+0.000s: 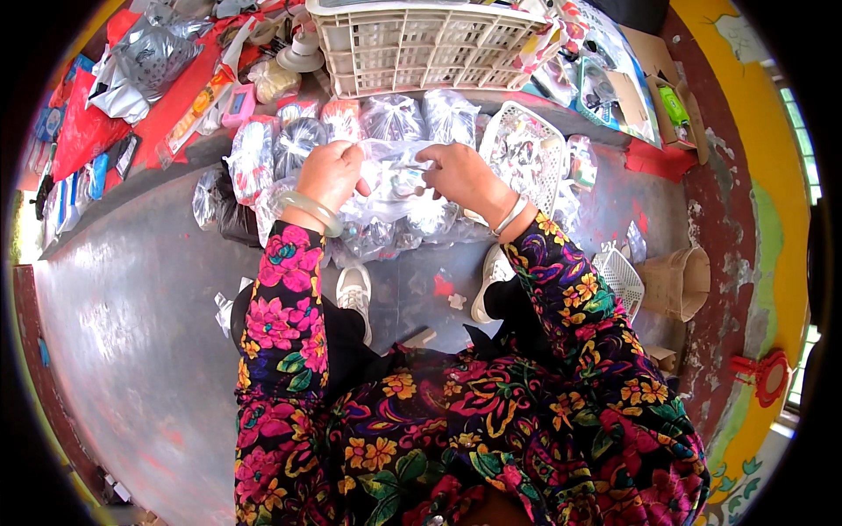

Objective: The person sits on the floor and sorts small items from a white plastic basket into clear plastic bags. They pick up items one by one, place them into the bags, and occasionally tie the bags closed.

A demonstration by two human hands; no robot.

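A clear plastic bag [386,203] with small pieces showing through it is spread between my two hands, above a group of filled bags. My left hand [329,174], with a pale bangle at its wrist, is closed at the bag's left edge. At the other side my right hand [469,178], wearing a silver bracelet, has its thumb and fingers pinched together by the bag's upper right; something small and dark shows at the fingertips, too small to name. Just right of that hand stands a white plastic basket [559,162] holding many small items.
Behind the bags stands a large cream crate [421,54]. Red sheeting [189,88] with packages lies at the far left. To the right are a cardboard box [680,282] and a small white basket [621,279]. My shoes [353,298] rest on the grey floor [132,324].
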